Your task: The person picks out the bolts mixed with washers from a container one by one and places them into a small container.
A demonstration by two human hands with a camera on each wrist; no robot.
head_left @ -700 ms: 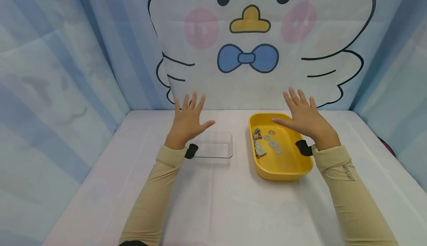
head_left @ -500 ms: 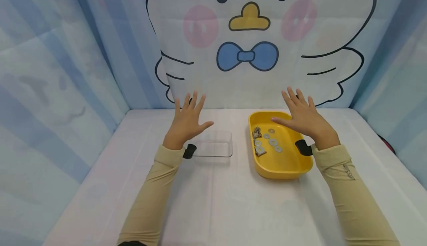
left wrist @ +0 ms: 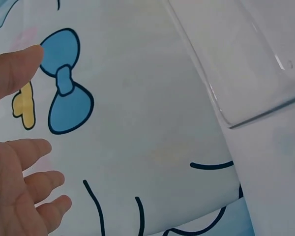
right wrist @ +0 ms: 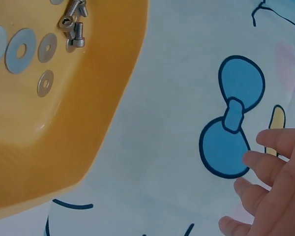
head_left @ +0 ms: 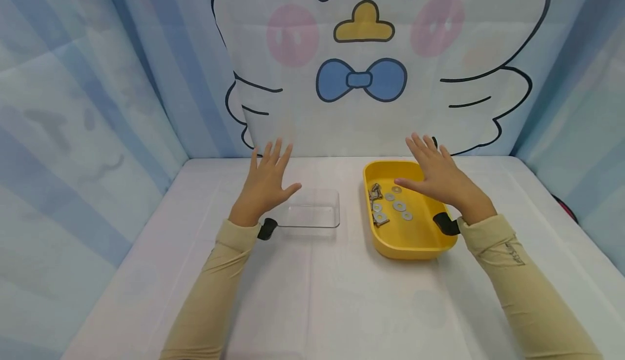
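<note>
My left hand (head_left: 264, 186) is raised with fingers spread, holding nothing, and overlaps the left side of a clear plastic box (head_left: 312, 222) in the head view. Over the right part of a yellow tray (head_left: 407, 252) my right hand (head_left: 441, 181) hovers, its fingers straight and its palm bare. Inside that tray, towards its left wall, lie several flat washers (head_left: 399, 206) and a small cluster of metal bolts (head_left: 376, 192). The right wrist view shows the socket-head bolts (right wrist: 78, 35) next to washers (right wrist: 20, 51) of differing sizes. No parts show inside the clear box.
A white cloth covers the table (head_left: 312, 306). Behind it hangs a curtain (head_left: 361, 127) printed with a cartoon figure and a blue bow tie. Another curtain (head_left: 73, 132) hangs along the left side. A dark red cable (head_left: 565, 208) shows at the right edge.
My left hand has drawn slightly left and down, and my right hand has tilted slightly left with its fingertips lower. The head view has tipped down a little. The tray and box stay put.
</note>
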